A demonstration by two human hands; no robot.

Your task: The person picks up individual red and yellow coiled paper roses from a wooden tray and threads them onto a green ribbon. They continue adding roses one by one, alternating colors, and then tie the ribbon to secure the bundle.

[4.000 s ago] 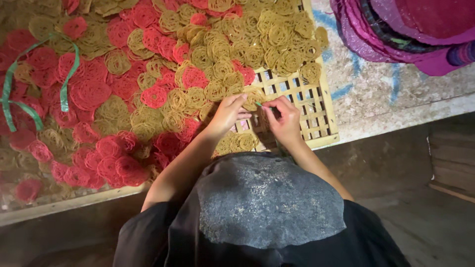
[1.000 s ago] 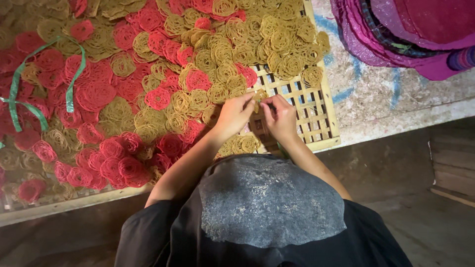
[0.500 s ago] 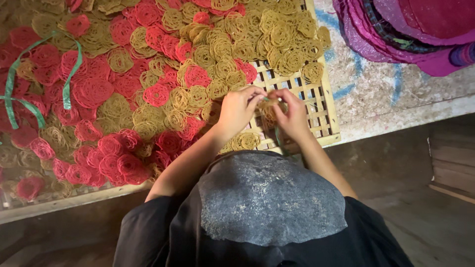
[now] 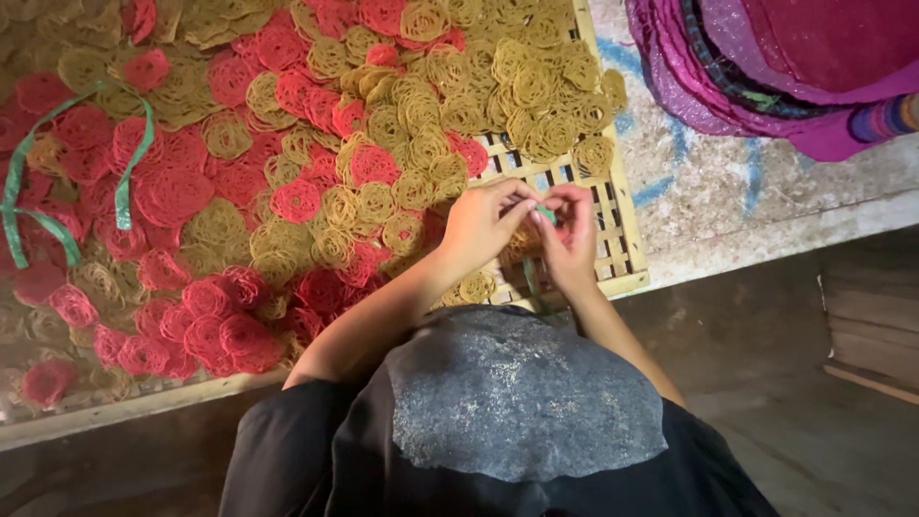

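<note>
Two hands over bare corner of pale woven bamboo tray [image 4: 613, 251], fingertips meeting. Left hand [image 4: 483, 225] & right hand [image 4: 572, 239] both pinched narrow on thin green plastic strip [image 4: 544, 213]; short bit showing betw. thumbs, longer tail hanging down below right palm, dark & blurred there. Small stack of yellow coiled noodle-like discs [image 4: 522, 241] tucked betw. the palms, mostly hidden by fingers; cannot tell if strip wraps round it.

Rest of tray heaped w/ loose yellow coiled discs [image 4: 421, 144] & red coiled discs [image 4: 172, 196], mixed, overlapping, flat spiral shapes, lacy. Red ones thicker at left & lower left, yellow thicker top centre & right. Heap edge just beside left hand, one yellow disc touching near wrist. Longer green plastic strips [image 4: 129, 172] lying curled on heap far left, well apart from hands.

Top right: pile of purple & magenta round woven trays [image 4: 766, 67], on rough grey concrete ledge [image 4: 728, 201] w/ faded blue marks. Below, dark floor; wooden planks [image 4: 871, 325] at right edge. Black shirt w/ grey speckled print [image 4: 507, 402] filling lower centre, blocking near tray rim under forearms.
</note>
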